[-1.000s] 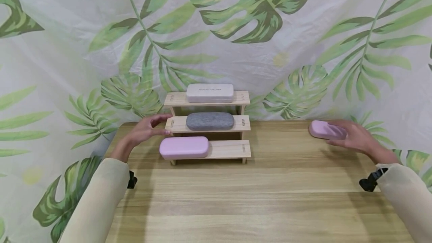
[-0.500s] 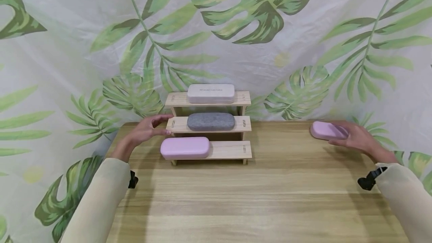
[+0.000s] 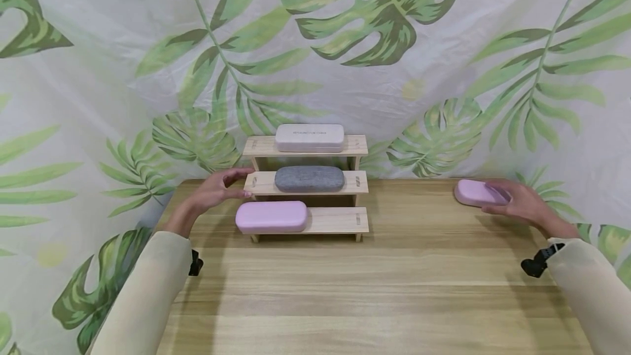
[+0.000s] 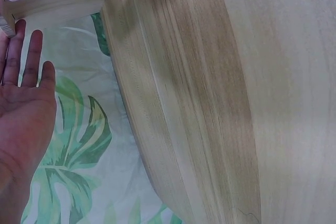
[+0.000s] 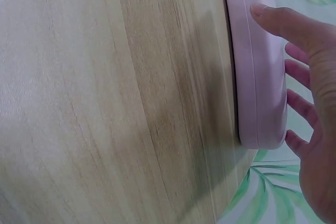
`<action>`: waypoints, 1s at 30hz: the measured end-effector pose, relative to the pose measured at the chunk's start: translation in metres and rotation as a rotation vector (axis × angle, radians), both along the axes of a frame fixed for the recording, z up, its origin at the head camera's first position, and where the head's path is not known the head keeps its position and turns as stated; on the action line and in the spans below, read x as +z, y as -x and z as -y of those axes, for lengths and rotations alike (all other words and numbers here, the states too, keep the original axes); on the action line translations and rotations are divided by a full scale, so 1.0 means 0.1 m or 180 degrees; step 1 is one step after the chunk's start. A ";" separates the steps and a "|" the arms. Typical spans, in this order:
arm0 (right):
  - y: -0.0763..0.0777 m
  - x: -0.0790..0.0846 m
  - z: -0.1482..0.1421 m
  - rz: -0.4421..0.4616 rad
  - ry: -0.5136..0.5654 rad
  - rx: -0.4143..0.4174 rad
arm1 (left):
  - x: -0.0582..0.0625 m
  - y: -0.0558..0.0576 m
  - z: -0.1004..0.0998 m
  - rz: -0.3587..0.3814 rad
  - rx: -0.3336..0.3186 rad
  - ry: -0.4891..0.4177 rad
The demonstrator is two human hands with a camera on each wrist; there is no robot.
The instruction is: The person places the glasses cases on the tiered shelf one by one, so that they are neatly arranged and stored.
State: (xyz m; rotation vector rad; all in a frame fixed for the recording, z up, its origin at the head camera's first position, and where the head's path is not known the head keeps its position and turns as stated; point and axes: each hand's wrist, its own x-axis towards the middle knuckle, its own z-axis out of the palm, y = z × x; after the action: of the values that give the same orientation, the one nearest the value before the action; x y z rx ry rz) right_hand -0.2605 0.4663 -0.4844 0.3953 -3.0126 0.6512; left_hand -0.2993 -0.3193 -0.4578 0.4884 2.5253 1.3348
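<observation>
In the head view, my left hand (image 3: 214,190) is at the left end of a three-step wooden display stand (image 3: 340,219), thumb at the front edge of the middle shelf and forefinger at its back edge. The left wrist view shows other fingers (image 4: 32,59) stretched out straight. Far to the right, my right hand (image 3: 525,201) holds a pink glasses case (image 3: 475,193), thumb on the near side and fingers along the far side. A larger pink glasses case (image 3: 271,216) sits on the bottom shelf, a grey one (image 3: 309,178) on the middle, a white one (image 3: 309,137) on top.
The stand is on a wood-grain table (image 3: 394,289), near its back edge. A leaf-print cloth (image 3: 365,92) hangs behind and along the sides. The larger pink case juts slightly past the left end of the bottom shelf.
Both hands keep their places on the stand and the right-hand case. The whole head view has shifted very slightly.
</observation>
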 end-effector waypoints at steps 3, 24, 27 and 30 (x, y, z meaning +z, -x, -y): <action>0.00 -0.01 0.00 0.0017 0.0059 -0.0005 | 0.00 0.01 0.00 -0.0011 -0.0006 -0.0009; -0.01 -0.08 0.02 -0.0177 0.0091 0.0170 | 0.00 -0.02 -0.01 0.0025 0.0041 -0.0004; -0.01 -0.08 0.00 -0.0211 0.0112 0.0223 | 0.00 -0.02 0.00 0.0033 0.0040 0.0009; -0.01 -0.08 0.00 -0.0204 0.0111 0.0260 | 0.00 -0.01 0.00 0.0039 0.0029 0.0009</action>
State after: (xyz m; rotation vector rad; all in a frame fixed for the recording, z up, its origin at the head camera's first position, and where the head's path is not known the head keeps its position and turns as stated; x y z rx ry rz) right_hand -0.2599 0.4667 -0.4919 0.5297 -2.9337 0.6817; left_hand -0.2980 -0.3193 -0.4579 0.4674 2.5222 1.3332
